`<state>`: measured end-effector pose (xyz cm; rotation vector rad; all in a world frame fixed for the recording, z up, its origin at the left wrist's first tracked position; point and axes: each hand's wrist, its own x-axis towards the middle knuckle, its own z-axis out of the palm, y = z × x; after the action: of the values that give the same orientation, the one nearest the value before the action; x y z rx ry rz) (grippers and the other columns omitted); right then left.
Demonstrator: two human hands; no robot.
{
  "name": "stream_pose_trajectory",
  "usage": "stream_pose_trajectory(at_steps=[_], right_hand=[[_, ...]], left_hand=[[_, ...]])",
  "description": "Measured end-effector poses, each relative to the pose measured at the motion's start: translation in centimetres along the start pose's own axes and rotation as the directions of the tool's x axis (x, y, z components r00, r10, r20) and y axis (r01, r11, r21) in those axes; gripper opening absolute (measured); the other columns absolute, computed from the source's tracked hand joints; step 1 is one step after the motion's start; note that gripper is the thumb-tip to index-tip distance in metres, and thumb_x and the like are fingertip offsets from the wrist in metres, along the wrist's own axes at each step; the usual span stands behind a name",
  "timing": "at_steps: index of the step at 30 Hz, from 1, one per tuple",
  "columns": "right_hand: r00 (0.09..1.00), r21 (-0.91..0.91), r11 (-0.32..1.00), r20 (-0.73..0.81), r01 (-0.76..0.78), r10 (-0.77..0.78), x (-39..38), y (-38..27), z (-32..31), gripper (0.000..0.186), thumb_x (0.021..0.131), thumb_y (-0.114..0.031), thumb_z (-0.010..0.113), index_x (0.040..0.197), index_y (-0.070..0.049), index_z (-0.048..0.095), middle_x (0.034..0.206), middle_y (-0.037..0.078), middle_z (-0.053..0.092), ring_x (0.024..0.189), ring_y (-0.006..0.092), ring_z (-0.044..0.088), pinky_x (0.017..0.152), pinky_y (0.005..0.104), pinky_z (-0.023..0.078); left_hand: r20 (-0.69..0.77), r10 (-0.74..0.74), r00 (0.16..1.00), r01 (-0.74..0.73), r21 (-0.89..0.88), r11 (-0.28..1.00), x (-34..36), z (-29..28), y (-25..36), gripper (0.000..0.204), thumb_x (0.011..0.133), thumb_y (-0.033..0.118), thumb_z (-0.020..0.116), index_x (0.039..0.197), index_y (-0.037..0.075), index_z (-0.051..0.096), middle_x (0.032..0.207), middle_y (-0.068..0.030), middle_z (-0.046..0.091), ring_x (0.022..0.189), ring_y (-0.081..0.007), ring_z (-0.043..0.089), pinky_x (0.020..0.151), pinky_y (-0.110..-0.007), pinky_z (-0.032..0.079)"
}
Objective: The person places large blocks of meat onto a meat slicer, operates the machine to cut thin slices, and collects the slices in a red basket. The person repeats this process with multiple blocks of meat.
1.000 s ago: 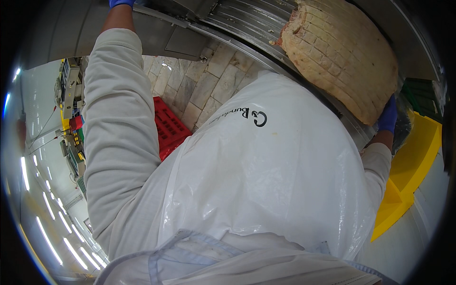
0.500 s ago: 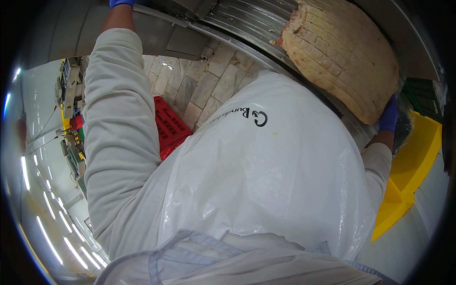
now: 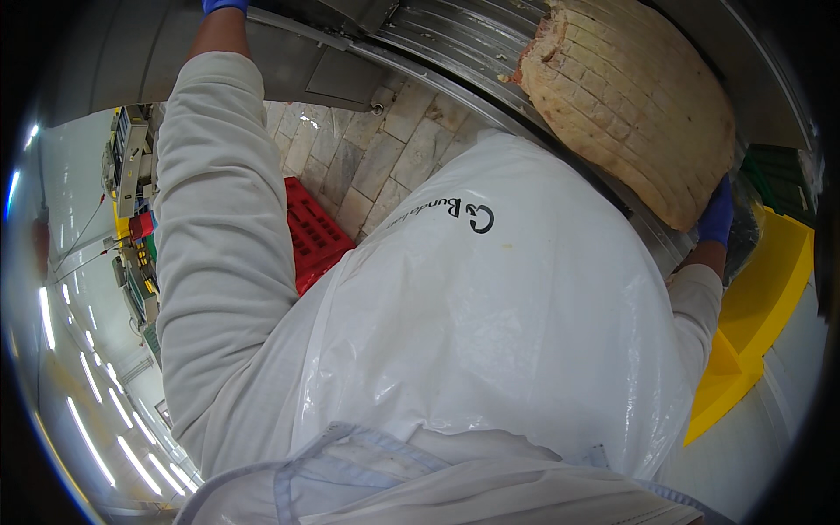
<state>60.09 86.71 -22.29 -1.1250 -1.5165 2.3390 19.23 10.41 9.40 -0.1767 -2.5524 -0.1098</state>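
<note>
A large slab of pale, skin-covered meat lies on the ribbed metal bed of a steel machine at the upper right. Its skin is scored in lines, and red flesh shows at its left end. Against the slab's near right end rests my right hand in a blue glove, its fingers hidden behind the meat. My left hand, gloved in blue too, reaches to the top edge beside the steel housing. Only its wrist end shows, so its fingers and anything they touch are out of view.
A red crate stands on the tiled floor below the machine. To the right is a yellow bin near dark plastic. Equipment with cables lines the left wall. My white apron comes close to the machine's edge.
</note>
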Motion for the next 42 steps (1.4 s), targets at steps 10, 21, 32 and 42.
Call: stream_pose_trajectory(at_steps=[10, 21, 32, 42], right_hand=[[0.999, 0.054, 0.998, -0.023, -0.04, 0.041, -0.7, -0.5, 0.7, 0.056, 0.109, -0.04, 0.049, 0.149, -0.001, 0.051, 0.146, 0.009, 0.058, 0.133, 0.0243, 0.055, 0.111, 0.0329, 0.042], [0.998, 0.034, 0.999, -0.054, -0.035, 0.037, -1.3, -0.8, 1.6, 0.055, 0.109, -0.039, 0.048, 0.149, -0.001, 0.051, 0.146, 0.009, 0.058, 0.133, 0.0238, 0.055, 0.11, 0.0327, 0.042], [0.998, -0.096, 0.995, -0.059, 0.022, -0.028, -0.8, -0.3, 0.2, 0.055, 0.109, -0.039, 0.047, 0.149, -0.001, 0.051, 0.146, 0.009, 0.058, 0.132, 0.0237, 0.055, 0.11, 0.0328, 0.043], [0.996, -0.017, 1.0, -0.083, -0.008, 0.006, -1.8, -0.9, 2.1, 0.056, 0.109, -0.039, 0.047, 0.149, -0.001, 0.052, 0.145, 0.009, 0.059, 0.131, 0.023, 0.056, 0.109, 0.0328, 0.043]], left_hand=[[0.009, -0.015, 1.0, 0.015, -0.017, 1.0, 0.1, 0.0, 0.2, 0.042, 0.1, 0.049, 0.057, 0.106, 0.009, 0.071, 0.106, -0.0195, 0.073, 0.1, -0.0421, 0.068, 0.086, -0.048, 0.053], [0.013, -0.013, 1.0, 0.013, 0.01, 1.0, 0.0, 0.0, 0.3, 0.042, 0.1, 0.049, 0.056, 0.106, 0.01, 0.071, 0.107, -0.0191, 0.072, 0.1, -0.0421, 0.068, 0.085, -0.047, 0.053], [0.012, 0.173, 0.985, -0.173, 0.16, 0.972, 0.9, 1.4, -1.9, 0.033, 0.103, 0.041, 0.055, 0.109, 0.012, 0.07, 0.106, -0.0163, 0.07, 0.1, -0.0383, 0.068, 0.083, -0.045, 0.053], [-0.014, 0.015, 1.0, -0.015, 0.013, 1.0, 0.3, 0.6, -0.7, 0.043, 0.1, 0.05, 0.056, 0.101, 0.01, 0.069, 0.102, -0.0202, 0.071, 0.096, -0.0439, 0.067, 0.082, -0.049, 0.051]])
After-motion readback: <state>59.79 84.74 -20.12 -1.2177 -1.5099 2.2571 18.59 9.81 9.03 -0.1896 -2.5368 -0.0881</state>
